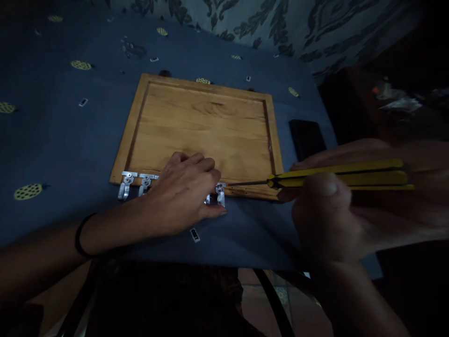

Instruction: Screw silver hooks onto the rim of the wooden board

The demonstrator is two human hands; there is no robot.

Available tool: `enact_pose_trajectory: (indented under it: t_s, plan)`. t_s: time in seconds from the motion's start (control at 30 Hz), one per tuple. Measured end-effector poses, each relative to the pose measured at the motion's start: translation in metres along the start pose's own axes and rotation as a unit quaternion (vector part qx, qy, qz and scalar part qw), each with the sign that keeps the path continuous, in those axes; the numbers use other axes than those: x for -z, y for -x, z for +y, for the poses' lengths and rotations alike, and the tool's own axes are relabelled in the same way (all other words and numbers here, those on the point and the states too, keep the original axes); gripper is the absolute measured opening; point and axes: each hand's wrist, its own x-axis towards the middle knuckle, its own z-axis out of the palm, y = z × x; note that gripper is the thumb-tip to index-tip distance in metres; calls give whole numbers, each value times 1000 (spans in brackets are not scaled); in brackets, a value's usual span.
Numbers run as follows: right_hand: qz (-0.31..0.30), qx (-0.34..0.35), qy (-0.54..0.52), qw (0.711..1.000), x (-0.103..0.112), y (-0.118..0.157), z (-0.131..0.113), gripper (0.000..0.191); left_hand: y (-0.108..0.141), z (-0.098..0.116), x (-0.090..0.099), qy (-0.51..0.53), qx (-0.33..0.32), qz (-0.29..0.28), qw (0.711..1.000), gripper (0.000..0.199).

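A wooden panel (pixel 210 126) with a raised frame lies flat on the blue cloth. Along its near edge sit several silver metal hinges, among them one at the left corner (pixel 127 180) and another beside it (pixel 146 182). My left hand (pixel 191 189) rests over that edge, fingers curled and thumb below, around a metal hinge (pixel 220 189); its fingertips are partly hidden. In my right hand (pixel 336 210) is a screwdriver (pixel 336 175) with a yellow and black handle. Its thin shaft points left, and its tip meets the hinge by my left hand.
A blue tablecloth (pixel 63 140) with yellow printed shapes covers the table. To the right of the panel lies a flat black object (pixel 307 139). Small, blurred metal pieces (pixel 133 49) lie at the far left. Crumpled clear plastic (pixel 400 100) is at the far right.
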Motion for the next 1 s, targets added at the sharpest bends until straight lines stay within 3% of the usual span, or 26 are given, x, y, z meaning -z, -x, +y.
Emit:
enact_pose_trajectory:
  t_s: [0.07,0.17,0.6,0.7,0.77,0.83,0.9,1.0]
  plan:
    - [-9,61,38,997,-11,-2,-5,15,0,0,0,-2,0,0,1000,38]
    - [-22,94,39,995,-20,-5,-6,19,-1,0,0,-3,3,-4,1000,37]
    - [-47,106,-1,993,-22,-5,0,23,0,-1,-1,-5,-2,8,1000,36]
    - [-30,75,32,996,-21,-5,0,11,0,0,0,0,-1,10,1000,34]
    - [-26,40,38,998,-18,-6,-1,21,0,0,0,4,-2,11,1000,32]
    - [-66,14,0,998,-13,-8,-4,32,0,0,1,8,0,4,1000,32]
    - [-131,-25,-37,990,-9,-11,-9,26,0,0,2,10,2,-3,1000,33]
    - [-157,-72,-35,984,-4,-15,-14,29,-1,1,2,7,2,-4,1000,35]
